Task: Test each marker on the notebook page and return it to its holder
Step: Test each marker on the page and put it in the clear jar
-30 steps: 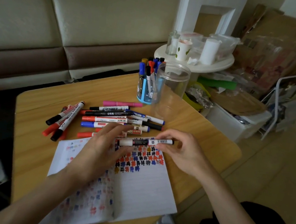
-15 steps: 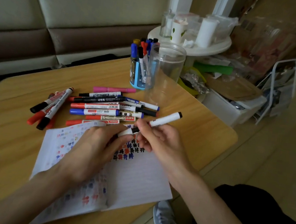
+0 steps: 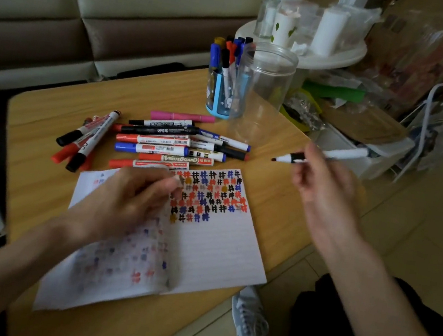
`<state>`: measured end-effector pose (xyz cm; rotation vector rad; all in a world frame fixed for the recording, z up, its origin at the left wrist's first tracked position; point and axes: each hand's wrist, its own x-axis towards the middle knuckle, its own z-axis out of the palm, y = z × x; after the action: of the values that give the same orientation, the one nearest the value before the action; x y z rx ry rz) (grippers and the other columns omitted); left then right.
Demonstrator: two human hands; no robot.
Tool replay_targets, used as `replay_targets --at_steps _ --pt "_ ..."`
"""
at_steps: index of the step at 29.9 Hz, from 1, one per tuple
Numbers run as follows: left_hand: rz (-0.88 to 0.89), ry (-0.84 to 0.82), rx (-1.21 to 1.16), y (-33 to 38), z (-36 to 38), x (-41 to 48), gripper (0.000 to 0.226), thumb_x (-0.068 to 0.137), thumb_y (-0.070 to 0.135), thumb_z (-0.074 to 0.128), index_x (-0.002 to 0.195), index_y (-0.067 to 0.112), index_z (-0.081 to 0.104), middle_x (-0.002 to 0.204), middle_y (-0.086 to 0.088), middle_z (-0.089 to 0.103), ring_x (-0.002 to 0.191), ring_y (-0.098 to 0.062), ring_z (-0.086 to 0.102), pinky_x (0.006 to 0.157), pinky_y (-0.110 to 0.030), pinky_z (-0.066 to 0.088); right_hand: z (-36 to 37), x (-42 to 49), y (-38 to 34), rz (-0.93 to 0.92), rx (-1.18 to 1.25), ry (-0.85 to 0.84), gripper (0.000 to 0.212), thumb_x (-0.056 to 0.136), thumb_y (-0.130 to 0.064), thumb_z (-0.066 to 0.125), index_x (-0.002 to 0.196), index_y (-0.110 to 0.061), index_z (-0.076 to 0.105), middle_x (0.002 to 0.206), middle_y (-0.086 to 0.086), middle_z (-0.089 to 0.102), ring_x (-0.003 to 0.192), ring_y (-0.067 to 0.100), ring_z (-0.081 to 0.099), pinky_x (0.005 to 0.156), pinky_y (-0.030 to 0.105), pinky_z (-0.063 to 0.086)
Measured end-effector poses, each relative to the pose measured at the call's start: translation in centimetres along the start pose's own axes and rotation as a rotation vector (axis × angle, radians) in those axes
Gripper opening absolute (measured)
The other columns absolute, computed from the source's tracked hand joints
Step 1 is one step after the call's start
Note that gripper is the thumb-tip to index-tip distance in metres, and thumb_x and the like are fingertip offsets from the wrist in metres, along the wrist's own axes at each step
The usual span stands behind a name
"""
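Observation:
My right hand (image 3: 324, 186) grips an uncapped white marker (image 3: 340, 154) in the air to the right of the notebook, its dark tip pointing left. My left hand (image 3: 135, 201) lies curled on the open notebook page (image 3: 216, 250), and a small pale cap (image 3: 181, 180) seems pinched at its fingertips, though it is blurred. Rows of coloured hash marks (image 3: 210, 195) fill the top of the page. Several loose markers (image 3: 161, 141) are piled behind the notebook, with more (image 3: 86, 139) to the left. The blue holder (image 3: 216, 101) stands at the table's far edge with several markers in it.
A clear plastic jar (image 3: 264, 88) stands right beside the holder. The wooden table (image 3: 39, 183) ends just right of my right hand. Beyond it are a white storage box (image 3: 373, 161) and a round white side table (image 3: 331, 57) with cups. A grey shoe (image 3: 248, 324) is on the floor.
The marker was pulled out of its cap. My right hand carried it up and to the right, off the page, and turned it so its bare tip points left. My left hand stayed on the notebook.

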<state>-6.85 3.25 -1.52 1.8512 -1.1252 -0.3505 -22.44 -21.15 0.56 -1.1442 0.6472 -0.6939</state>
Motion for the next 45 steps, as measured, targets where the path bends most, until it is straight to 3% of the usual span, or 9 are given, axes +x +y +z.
replay_targets --at_steps 4,6,9,15,22,30,35,39,45 --pt "0.012 0.027 0.061 -0.3 -1.2 -0.6 0.028 0.103 0.04 0.051 0.1 0.023 0.073 0.092 0.003 0.072 0.084 -0.014 0.069 0.071 -0.032 0.055 -0.2 -1.2 1.5 -0.029 -0.304 -0.191 0.035 0.097 -0.035 0.066 0.103 -0.001 0.072 0.076 0.0 0.067 0.07 0.01 0.061 0.065 0.021 0.05" --pt "-0.001 0.022 0.078 -0.1 -0.4 -0.6 0.026 0.094 0.043 0.057 0.103 0.025 0.073 0.097 0.007 0.073 0.09 -0.014 0.069 0.076 -0.031 0.054 0.7 -2.4 3.2 0.018 -0.338 -0.242 0.037 0.095 -0.037 0.068 0.1 -0.001 0.071 0.075 0.001 0.07 0.068 0.011 0.062 0.062 0.022 0.049" --pt "0.004 0.024 0.131 0.0 0.6 -0.8 0.024 0.089 0.048 0.06 0.105 0.033 0.072 0.096 0.018 0.07 0.092 -0.005 0.066 0.074 -0.015 0.05 1.6 -3.1 4.4 0.029 -0.319 -0.279 0.032 0.095 -0.034 0.072 0.096 -0.003 0.071 0.077 0.006 0.072 0.068 0.016 0.064 0.061 0.024 0.05" --pt "0.009 0.063 0.228 0.3 1.2 -0.8 0.023 0.089 0.047 0.058 0.105 0.035 0.069 0.08 0.028 0.061 0.081 0.013 0.059 0.069 -0.004 0.041 2.4 -2.9 5.2 -0.039 -0.328 -0.288 0.011 0.092 -0.013 0.076 0.099 -0.005 0.073 0.068 -0.004 0.071 0.06 0.009 0.062 0.058 0.02 0.052" --pt "0.016 0.054 0.284 -0.1 2.2 -1.1 0.03 0.094 0.04 0.062 0.122 0.033 0.069 0.099 0.038 0.056 0.093 0.024 0.056 0.077 -0.001 0.045 2.4 -2.8 7.2 -0.192 -0.419 -0.248 0.004 0.092 -0.017 0.076 0.091 -0.017 0.072 0.074 0.001 0.074 0.065 0.011 0.065 0.057 0.024 0.05" --pt "0.005 0.063 0.3 0.4 2.4 -0.9 0.041 0.092 0.054 0.052 0.124 0.033 0.068 0.096 0.039 0.053 0.092 0.022 0.056 0.077 0.0 0.043 2.0 -2.7 7.8 -0.232 -0.403 -0.299 0.003 0.093 -0.019 0.075 0.094 -0.018 0.073 0.077 0.005 0.073 0.069 0.022 0.065 0.06 0.032 0.054" --pt "0.008 0.061 0.3 0.6 2.5 -0.8 0.035 0.093 0.049 0.056 0.122 0.033 0.069 0.097 0.039 0.054 0.099 0.018 0.057 0.076 -0.001 0.044 2.0 -2.8 8.0 -0.291 -0.478 -0.343 0.004 0.095 -0.016 0.074 0.094 -0.017 0.071 0.065 -0.011 0.065 0.057 0.002 0.055 0.052 0.017 0.042" --pt "-0.008 0.063 0.291 0.7 2.7 -0.7 0.035 0.092 0.049 0.056 0.121 0.033 0.068 0.098 0.038 0.054 0.1 0.017 0.057 0.076 0.0 0.044 2.0 -2.8 7.9 -0.298 -0.479 -0.314 0.005 0.095 -0.016 0.074 0.095 -0.016 0.069 0.069 -0.003 0.065 0.058 0.002 0.053 0.052 0.016 0.041" --pt "-0.018 0.075 0.305 0.6 2.7 -0.6 0.033 0.092 0.048 0.058 0.121 0.036 0.067 0.098 0.035 0.057 0.095 0.018 0.058 0.073 -0.001 0.044 1.9 -2.6 7.9 -0.268 -0.428 -0.358 0.004 0.094 -0.013 0.075 0.095 -0.014 0.07 0.07 -0.008 0.068 0.062 0.004 0.057 0.055 0.018 0.046"
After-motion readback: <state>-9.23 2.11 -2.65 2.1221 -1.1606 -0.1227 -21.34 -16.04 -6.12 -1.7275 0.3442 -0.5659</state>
